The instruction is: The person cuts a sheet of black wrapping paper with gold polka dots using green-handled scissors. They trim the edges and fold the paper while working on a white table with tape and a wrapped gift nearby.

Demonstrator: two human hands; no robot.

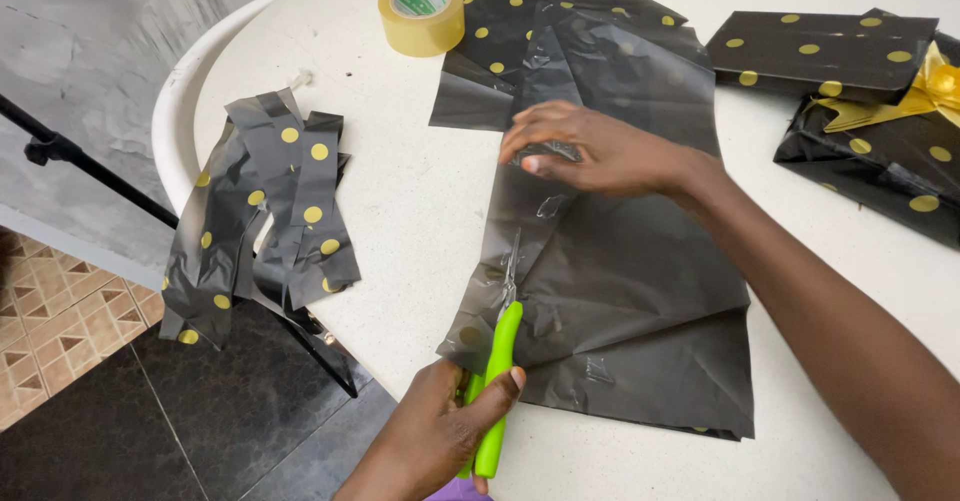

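white table (400, 211), black wrapping sheet (620, 291) under flat open right hand (600, 151), left-hand (440, 431) grip closed on green scissors (497, 381)

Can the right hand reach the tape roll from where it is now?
Probably yes. The right hand presses on the black paper, and the tape roll stands just beyond it on the table, with nothing between them.

Your left hand (435, 441) and right hand (600, 151) are bare, forearms uncovered: no sleeves, rings, watch or gloves show.
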